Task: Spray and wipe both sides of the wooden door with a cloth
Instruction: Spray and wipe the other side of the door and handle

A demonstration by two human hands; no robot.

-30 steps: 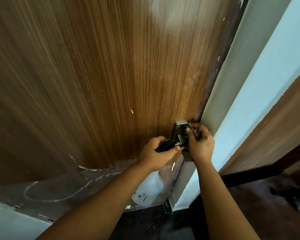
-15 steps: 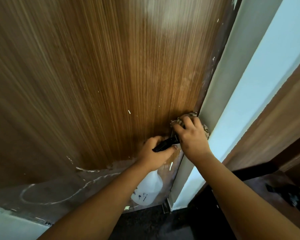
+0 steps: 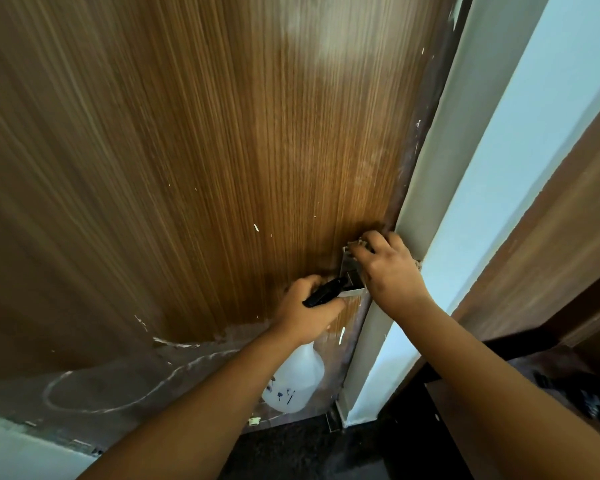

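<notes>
My right hand [image 3: 390,271] presses what looks like the cloth [image 3: 355,242] on the door [image 3: 205,150] hinge [image 3: 350,277], fingers curled round it; left hand [image 3: 307,310] grips the spray bottle [image 3: 297,382]; I'd rub firmly round the edges

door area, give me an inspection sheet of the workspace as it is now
surface: wooden door, white flecks; lower part scuffed with white marks.
job's things: spray bottle hangs from left hand; cloth bunched under right hand, mostly hidden.
clutter: small pale scrap on floor at door foot.
grippers: left hand grips the black trigger head; right hand presses cloth on metal hinge at door edge.
cables: nothing seen.
surroundings: pale frame, light blue wall, dark floor.
</notes>
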